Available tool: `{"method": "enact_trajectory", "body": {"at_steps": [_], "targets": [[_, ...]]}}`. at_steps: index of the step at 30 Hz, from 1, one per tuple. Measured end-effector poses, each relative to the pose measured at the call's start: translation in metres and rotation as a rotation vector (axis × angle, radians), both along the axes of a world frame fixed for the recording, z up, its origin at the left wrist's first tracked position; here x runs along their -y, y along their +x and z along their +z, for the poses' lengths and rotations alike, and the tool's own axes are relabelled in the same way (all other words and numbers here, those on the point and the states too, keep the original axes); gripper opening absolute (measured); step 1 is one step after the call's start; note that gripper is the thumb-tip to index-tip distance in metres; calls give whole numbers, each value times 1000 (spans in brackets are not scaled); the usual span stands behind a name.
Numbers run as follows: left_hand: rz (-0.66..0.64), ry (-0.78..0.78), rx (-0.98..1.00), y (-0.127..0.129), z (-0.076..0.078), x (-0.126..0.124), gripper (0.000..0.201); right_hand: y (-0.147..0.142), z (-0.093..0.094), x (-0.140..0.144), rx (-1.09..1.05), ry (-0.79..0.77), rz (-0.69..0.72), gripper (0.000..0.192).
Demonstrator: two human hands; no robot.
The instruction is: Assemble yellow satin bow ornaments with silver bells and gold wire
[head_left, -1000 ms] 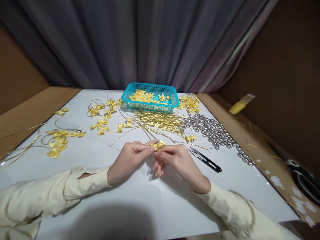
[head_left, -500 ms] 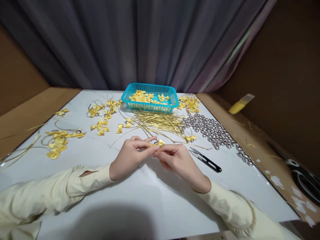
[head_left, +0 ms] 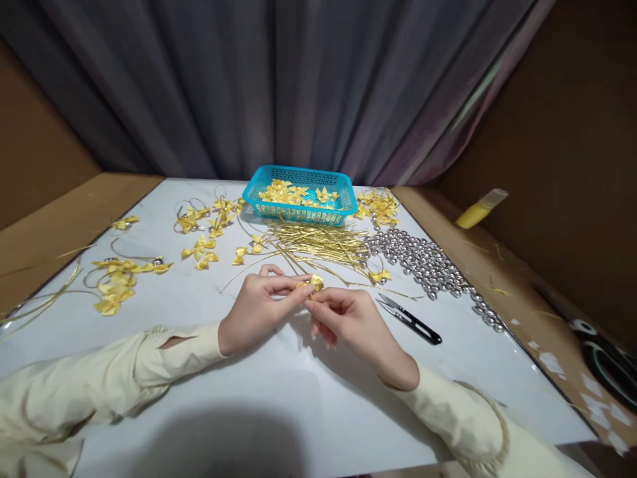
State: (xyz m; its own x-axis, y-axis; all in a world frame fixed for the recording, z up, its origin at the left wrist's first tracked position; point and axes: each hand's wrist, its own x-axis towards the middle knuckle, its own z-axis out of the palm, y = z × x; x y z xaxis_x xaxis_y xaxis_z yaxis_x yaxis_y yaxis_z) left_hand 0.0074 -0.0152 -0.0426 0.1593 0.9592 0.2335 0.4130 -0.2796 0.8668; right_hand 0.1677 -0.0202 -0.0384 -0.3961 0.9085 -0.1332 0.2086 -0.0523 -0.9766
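Over the middle of the white table (head_left: 279, 405), my left hand (head_left: 261, 305) pinches a small yellow ribbon bow (head_left: 317, 282) between thumb and fingers. My right hand (head_left: 351, 318) meets it there, its thumb and forefinger closed at the bow's lower edge. Fingertips hide part of the bow, and whatever cord or bell is with it I cannot make out. Just beyond the hands lies a bundle of gold cords (head_left: 318, 242). Black thread snips (head_left: 411, 320) rest to the right of my right hand.
A blue basket (head_left: 301, 216) of yellow bows stands at the back. Silver bells or beads (head_left: 423, 259) spread along the right. Finished-looking bows with cord loops (head_left: 117, 282) lie at left. Large scissors (head_left: 607, 358) and paper scraps (head_left: 592, 401) are beyond the right edge.
The yellow bow has turned in my fingertips and now stands more upright. My right hand's lower fingers have spread a little. Both hands stay in the same place.
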Motion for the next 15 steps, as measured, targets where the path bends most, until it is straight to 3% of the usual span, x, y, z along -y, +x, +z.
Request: {"method": "enact_trajectory", "body": {"at_steps": [8,15], "targets": [[-25,-87,57,4,4,6,15,0,2,1,-74,-35,-5,30],[-15,-72,27,1,3,3,16,-2,3,1,-150,-100,1,27]]}}
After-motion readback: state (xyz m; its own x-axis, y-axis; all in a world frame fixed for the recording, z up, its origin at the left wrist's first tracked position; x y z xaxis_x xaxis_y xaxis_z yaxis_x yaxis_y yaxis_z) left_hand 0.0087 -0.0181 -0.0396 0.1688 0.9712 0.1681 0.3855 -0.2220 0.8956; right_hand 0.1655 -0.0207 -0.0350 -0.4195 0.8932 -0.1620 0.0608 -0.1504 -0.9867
